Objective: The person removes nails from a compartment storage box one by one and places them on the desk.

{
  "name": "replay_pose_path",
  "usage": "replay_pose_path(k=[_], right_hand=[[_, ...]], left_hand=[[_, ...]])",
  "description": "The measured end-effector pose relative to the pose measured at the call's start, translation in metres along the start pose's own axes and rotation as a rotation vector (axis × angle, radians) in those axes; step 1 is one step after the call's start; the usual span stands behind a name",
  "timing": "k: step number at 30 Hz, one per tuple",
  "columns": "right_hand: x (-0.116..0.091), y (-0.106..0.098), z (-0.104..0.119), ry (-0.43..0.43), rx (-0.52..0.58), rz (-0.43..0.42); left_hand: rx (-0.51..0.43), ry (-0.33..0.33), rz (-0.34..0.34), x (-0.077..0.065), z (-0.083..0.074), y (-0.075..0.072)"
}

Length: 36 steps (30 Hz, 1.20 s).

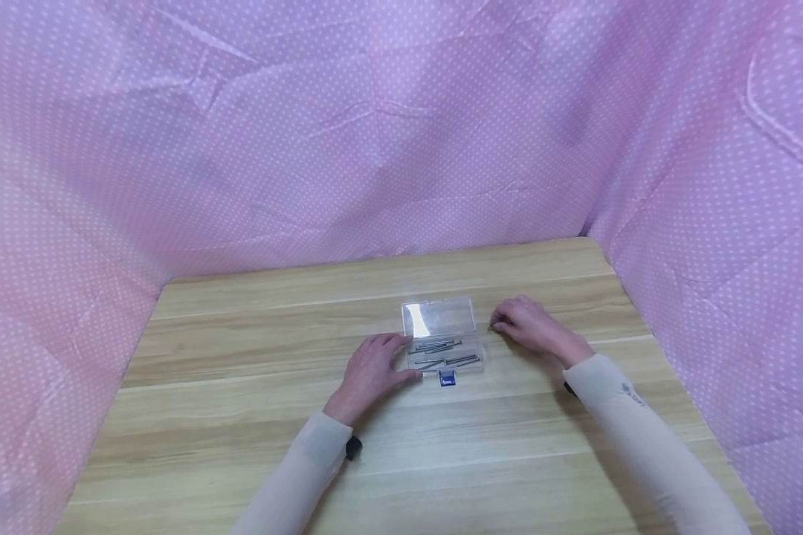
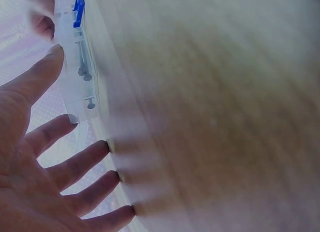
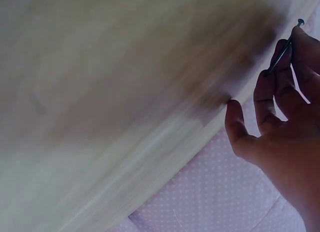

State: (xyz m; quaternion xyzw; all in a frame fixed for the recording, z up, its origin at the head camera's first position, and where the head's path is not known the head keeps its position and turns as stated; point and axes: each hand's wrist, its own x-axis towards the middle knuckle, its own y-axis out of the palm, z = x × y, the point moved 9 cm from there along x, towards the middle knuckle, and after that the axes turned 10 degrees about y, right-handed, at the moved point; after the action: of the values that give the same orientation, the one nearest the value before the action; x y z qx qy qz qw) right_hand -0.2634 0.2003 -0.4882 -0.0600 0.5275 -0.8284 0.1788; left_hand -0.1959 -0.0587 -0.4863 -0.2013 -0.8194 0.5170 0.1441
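A clear plastic box (image 1: 478, 364) lies with its lid (image 1: 442, 316) folded back and several metal nails (image 1: 435, 347) inside. A blue clasp (image 1: 447, 379) with pale lettering hangs at its front. My left hand (image 1: 371, 369) holds the box's left end between thumb and index finger, its other fingers spread with their tips at the tabletop in the left wrist view. To the right of the box, my right hand (image 1: 525, 325) pinches one nail (image 3: 282, 54) between thumb and fingers, its round head sticking out past the fingertips in the right wrist view.
Box and hands are on a wood-grain table (image 1: 241, 386). Pink dotted cloth (image 1: 274, 148) hangs behind it and along both sides. A black strap (image 1: 353, 447) shows at my left cuff.
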Motion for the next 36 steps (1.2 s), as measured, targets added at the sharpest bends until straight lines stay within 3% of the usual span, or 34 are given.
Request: replay_pose_path(k=[8, 20, 25, 36], right_hand=[[0.0, 0.004, -0.004, 0.03, -0.032, 0.011], [-0.003, 0.002, -0.005, 0.002, 0.014, 0.017], [-0.007, -0.001, -0.002, -0.031, 0.011, -0.002], [-0.02, -0.008, 0.002, -0.014, 0.052, -0.023]], left_hand=[[-0.005, -0.005, 0.006, 0.0, 0.001, 0.0], [-0.024, -0.012, 0.006, 0.0, 0.004, 0.002], [-0.029, -0.012, 0.01, 0.0, 0.003, 0.003], [-0.028, -0.019, 0.006, -0.002, 0.001, 0.003]])
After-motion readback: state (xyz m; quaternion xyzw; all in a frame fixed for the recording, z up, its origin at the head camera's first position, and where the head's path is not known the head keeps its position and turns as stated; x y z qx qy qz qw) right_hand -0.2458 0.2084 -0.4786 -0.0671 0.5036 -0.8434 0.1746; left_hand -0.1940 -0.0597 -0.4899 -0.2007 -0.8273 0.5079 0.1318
